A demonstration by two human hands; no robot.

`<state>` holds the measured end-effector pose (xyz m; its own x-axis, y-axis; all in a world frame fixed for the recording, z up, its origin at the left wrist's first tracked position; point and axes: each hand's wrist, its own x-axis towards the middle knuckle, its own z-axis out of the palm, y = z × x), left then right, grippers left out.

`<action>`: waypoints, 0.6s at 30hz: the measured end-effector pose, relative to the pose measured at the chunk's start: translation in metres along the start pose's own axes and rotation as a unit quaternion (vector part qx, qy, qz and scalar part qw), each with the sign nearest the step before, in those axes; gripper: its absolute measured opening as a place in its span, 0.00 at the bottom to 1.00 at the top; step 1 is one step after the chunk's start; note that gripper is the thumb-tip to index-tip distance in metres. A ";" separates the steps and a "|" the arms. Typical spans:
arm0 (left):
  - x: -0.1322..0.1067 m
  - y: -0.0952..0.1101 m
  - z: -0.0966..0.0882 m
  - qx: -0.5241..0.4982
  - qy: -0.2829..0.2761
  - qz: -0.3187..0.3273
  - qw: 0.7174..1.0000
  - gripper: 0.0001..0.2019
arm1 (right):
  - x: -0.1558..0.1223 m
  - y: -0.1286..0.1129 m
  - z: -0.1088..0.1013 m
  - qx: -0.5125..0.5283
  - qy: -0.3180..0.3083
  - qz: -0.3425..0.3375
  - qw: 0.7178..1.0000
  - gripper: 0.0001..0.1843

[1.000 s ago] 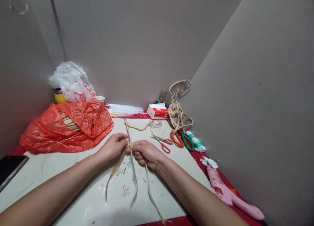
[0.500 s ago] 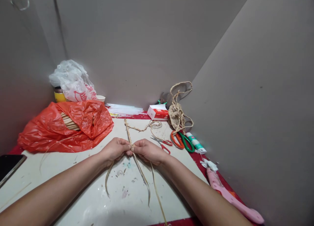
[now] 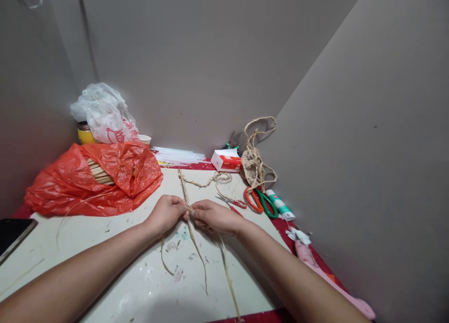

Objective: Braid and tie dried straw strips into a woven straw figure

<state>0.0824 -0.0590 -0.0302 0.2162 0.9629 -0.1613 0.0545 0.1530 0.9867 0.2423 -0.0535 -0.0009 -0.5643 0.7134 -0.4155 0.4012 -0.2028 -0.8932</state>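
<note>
My left hand (image 3: 167, 213) and my right hand (image 3: 213, 216) meet at the middle of the white table top (image 3: 105, 267), both pinched on a braided straw cord (image 3: 183, 187). The braid runs away from my fingers toward the back of the table. Below my hands three loose straw strands (image 3: 198, 255) trail toward me across the table. Both hands have fingers closed tightly on the strands where the braid ends.
A red plastic bag (image 3: 115, 173) with straw stalks lies at the left, a white bag (image 3: 101, 112) and yellow jar behind it. Scissors (image 3: 259, 199), small red snips (image 3: 233, 203), a glue tube, a twine bundle (image 3: 252, 161) and a red-white box (image 3: 226, 160) are at right. A pink glue gun (image 3: 315, 267) lies at the right edge, a phone (image 3: 14, 234) at far left.
My hands have drawn closer together on the braid. The loose strands have swung and shifted below my fingers, the left strand now curling shorter.
</note>
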 end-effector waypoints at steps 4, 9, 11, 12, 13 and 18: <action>0.000 0.001 0.001 -0.020 0.009 -0.004 1.000 0.04 | -0.003 -0.002 0.011 -0.010 0.024 -0.017 1.000 0.08; -0.002 0.003 0.001 -0.007 0.019 0.003 1.000 0.04 | -0.005 0.000 0.019 -0.051 0.106 -0.005 0.993 0.05; -0.002 0.002 0.002 0.003 0.022 0.005 1.000 0.04 | -0.006 0.001 0.019 -0.099 0.128 -0.011 0.987 0.08; -0.002 0.001 0.002 0.007 0.022 0.006 1.000 0.04 | -0.006 0.001 0.019 -0.132 0.137 -0.020 0.982 0.10; -0.002 0.001 0.002 0.008 0.022 0.006 1.000 0.04 | -0.007 0.001 0.018 -0.167 0.146 -0.031 0.975 0.12; -0.003 0.001 0.004 -0.016 0.004 0.008 1.000 0.04 | -0.004 0.002 0.017 -0.258 0.165 -0.066 0.950 0.15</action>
<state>0.0855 -0.0622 -0.0291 0.2085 0.9672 -0.1449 0.0200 0.1439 0.9894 0.2334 -0.0685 -0.0041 -0.4119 0.8984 -0.1524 0.6906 0.1986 -0.6955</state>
